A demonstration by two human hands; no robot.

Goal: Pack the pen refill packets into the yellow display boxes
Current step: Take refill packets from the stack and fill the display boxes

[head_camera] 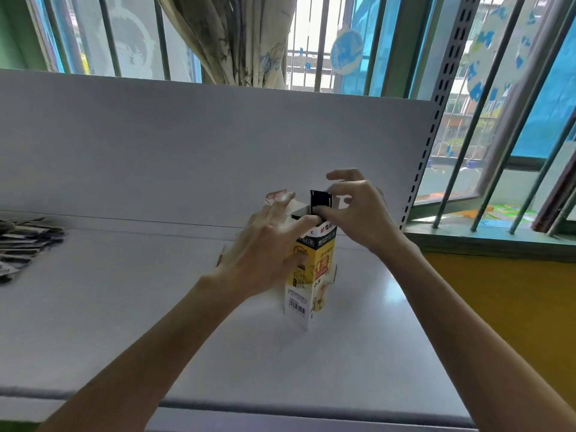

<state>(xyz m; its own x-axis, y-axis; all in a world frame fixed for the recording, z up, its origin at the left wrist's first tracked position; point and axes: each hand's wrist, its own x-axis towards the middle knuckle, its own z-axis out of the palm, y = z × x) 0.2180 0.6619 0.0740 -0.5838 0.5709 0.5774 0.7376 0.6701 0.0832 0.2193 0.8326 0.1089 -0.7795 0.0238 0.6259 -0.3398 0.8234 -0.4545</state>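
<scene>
A tall yellow and white display box [314,279] stands upright on the white shelf [156,307], its top open with a flap folded back. My left hand [265,254] grips the box from the left, thumb on its front and fingers round the top edge. My right hand [355,210] pinches a black and white pen refill packet [321,202] at the box's open top; the packet's lower part is inside the box. A pile of more dark refill packets [21,244] lies at the far left of the shelf.
A white back panel [187,145] rises behind the shelf, with a perforated metal upright [427,145] at its right end. Beyond are a barred window and a curtain. A yellow wall [505,307] and green sill lie to the right. The shelf's front edge runs near the bottom.
</scene>
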